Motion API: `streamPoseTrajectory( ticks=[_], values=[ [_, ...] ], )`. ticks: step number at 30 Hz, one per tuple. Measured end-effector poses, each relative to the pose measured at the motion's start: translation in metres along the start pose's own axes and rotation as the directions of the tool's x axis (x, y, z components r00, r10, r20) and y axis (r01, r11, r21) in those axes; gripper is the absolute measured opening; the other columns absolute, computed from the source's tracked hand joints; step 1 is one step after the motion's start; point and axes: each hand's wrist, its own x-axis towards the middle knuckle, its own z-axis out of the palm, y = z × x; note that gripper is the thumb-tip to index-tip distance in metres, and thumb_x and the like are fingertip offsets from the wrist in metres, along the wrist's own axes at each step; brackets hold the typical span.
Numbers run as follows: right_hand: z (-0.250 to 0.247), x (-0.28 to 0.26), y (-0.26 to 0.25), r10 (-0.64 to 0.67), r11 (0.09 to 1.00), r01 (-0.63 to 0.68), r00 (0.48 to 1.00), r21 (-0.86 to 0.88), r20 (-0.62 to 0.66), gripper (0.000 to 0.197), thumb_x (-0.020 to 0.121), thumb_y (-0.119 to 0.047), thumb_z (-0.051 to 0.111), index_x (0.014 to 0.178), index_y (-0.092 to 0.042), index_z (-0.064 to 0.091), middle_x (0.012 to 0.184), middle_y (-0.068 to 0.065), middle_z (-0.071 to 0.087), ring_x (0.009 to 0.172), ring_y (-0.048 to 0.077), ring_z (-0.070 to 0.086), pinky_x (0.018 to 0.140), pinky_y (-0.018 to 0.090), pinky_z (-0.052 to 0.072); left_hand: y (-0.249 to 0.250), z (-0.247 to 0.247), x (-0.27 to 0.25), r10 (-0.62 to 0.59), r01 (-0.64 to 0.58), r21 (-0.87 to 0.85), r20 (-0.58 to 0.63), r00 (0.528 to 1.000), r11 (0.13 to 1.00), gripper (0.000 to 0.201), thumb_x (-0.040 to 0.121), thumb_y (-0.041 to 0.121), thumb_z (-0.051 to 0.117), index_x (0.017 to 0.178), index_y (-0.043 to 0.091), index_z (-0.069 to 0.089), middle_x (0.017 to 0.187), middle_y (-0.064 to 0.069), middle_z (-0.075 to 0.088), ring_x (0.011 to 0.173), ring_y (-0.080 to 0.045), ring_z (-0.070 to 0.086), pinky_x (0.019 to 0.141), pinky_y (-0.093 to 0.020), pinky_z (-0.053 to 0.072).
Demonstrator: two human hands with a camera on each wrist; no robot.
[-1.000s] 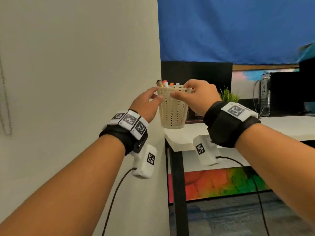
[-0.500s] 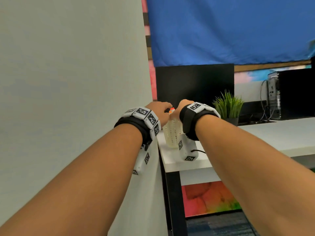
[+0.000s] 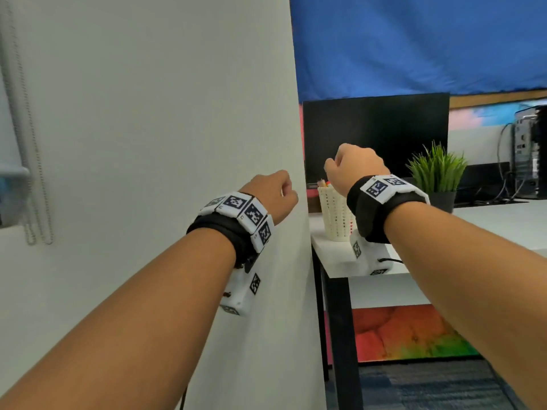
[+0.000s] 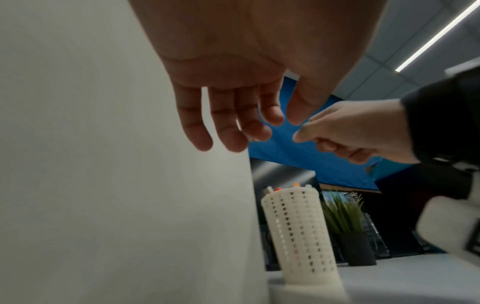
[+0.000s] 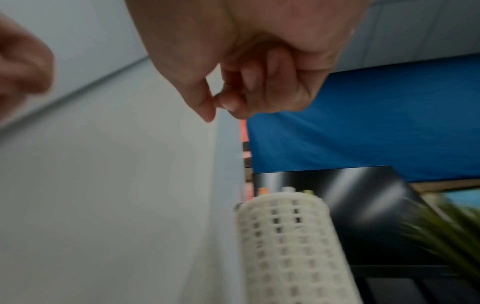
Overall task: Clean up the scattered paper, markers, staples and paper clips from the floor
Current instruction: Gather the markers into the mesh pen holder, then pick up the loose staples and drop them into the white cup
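Observation:
A cream perforated pen holder (image 3: 336, 214) stands on the near left corner of the white desk (image 3: 503, 220), with marker tips (image 3: 323, 183) sticking out of its top. My left hand (image 3: 270, 192) hovers to its left, in front of the wall, and touches nothing. In the left wrist view its fingers (image 4: 233, 127) hang relaxed and spread above the holder (image 4: 298, 232). My right hand (image 3: 352, 167) is raised just above the holder's rim. Its fingers (image 5: 233, 98) are curled in with nothing in them, well above the holder (image 5: 288, 246).
A white wall (image 3: 177, 113) ends right beside the desk's left edge. A dark monitor (image 3: 376, 134), a small green plant in a black pot (image 3: 436, 173) and a computer tower (image 3: 531, 149) stand further back on the desk. Blue-grey carpet (image 3: 429, 386) shows below.
Both hands carried the holder to the desk corner, set it down and let go. They have since lifted clear, the left pulling back to the left.

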Motion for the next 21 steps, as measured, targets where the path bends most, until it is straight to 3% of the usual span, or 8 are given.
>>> streamPoseTrajectory(
  ticks=[3,6,11,16,21],
  values=[
    [0.012,-0.044,-0.036,-0.158,0.983,0.152,0.986,0.103,0.056,0.033,0.090,-0.040,0.043,0.066,-0.018,0.051,0.065,0.002,0.054,0.062,0.022,0.056,0.063,0.032,0.049,-0.038,-0.011,-0.035,-0.056,0.054,0.023,0.061,0.997,0.998,0.015,0.085,0.034,0.049,0.079,0.020,0.053,0.072,0.001,0.057,0.072,-0.024,0.058,0.058,-0.026,0.039],
    [0.038,-0.095,-0.068,-0.266,0.960,0.243,0.948,0.140,0.177,0.036,0.090,-0.039,0.043,0.061,-0.018,0.046,0.063,0.002,0.053,0.063,0.023,0.054,0.060,0.030,0.045,-0.080,-0.021,-0.081,-0.137,0.133,0.050,0.093,0.986,0.990,0.017,0.085,0.035,0.049,0.075,0.022,0.053,0.072,0.001,0.058,0.074,-0.024,0.058,0.063,-0.027,0.043],
    [0.105,-0.184,-0.101,-0.243,0.970,0.216,0.883,0.113,0.402,0.035,0.089,-0.036,0.042,0.060,-0.016,0.043,0.063,0.001,0.049,0.064,0.027,0.052,0.054,0.025,0.035,-0.154,-0.016,-0.186,-0.298,0.283,0.102,0.187,0.936,0.954,0.026,0.086,0.039,0.047,0.066,0.023,0.048,0.064,0.004,0.053,0.066,-0.023,0.054,0.062,-0.029,0.044],
    [0.186,-0.288,-0.101,-0.177,0.976,0.217,0.740,0.019,0.649,0.029,0.090,-0.033,0.041,0.071,-0.014,0.053,0.065,0.001,0.051,0.063,0.025,0.053,0.055,0.024,0.039,-0.223,0.022,-0.292,-0.404,0.377,0.147,0.378,0.833,0.915,0.022,0.086,0.038,0.048,0.069,0.025,0.050,0.070,0.002,0.057,0.074,-0.025,0.060,0.069,-0.032,0.049],
    [0.250,-0.381,-0.066,-0.085,0.954,0.286,0.553,-0.094,0.829,0.028,0.091,-0.035,0.044,0.083,-0.013,0.059,0.086,0.008,0.060,0.078,0.029,0.059,0.066,0.029,0.046,-0.255,0.084,-0.370,-0.416,0.392,0.166,0.534,0.736,0.905,0.020,0.087,0.041,0.048,0.071,0.028,0.049,0.076,0.003,0.059,0.075,-0.022,0.060,0.073,-0.031,0.051]
  ],
)
